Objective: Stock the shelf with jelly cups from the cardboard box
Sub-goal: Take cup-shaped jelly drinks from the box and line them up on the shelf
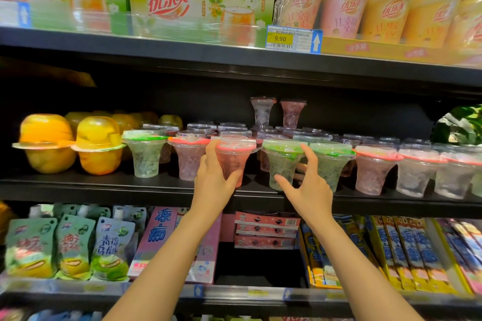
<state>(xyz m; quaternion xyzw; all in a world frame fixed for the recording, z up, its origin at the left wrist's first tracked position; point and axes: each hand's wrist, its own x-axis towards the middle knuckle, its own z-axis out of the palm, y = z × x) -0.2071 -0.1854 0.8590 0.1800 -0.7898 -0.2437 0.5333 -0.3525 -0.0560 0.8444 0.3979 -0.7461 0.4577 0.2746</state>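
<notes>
The middle shelf (109, 185) is running across mid-frame, jelly cups lining its front edge, likely for shoppers' reach. At centre, the left hand (212, 177) is wrapping a pink-lidded cup (233, 157), seating it; the right hand (307, 187) is hovering spread around a green-lidded cup (283, 160), contact unclear. The cardboard box is lying out of view.

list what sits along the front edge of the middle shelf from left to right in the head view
orange fruit cup → yellow fruit cup → green-lidded jelly cup → pink jelly cup → pink jelly cup gripped by the left hand → green-lidded jelly cup at the right hand → second green-lidded cup → pink cup → clear cups
</notes>
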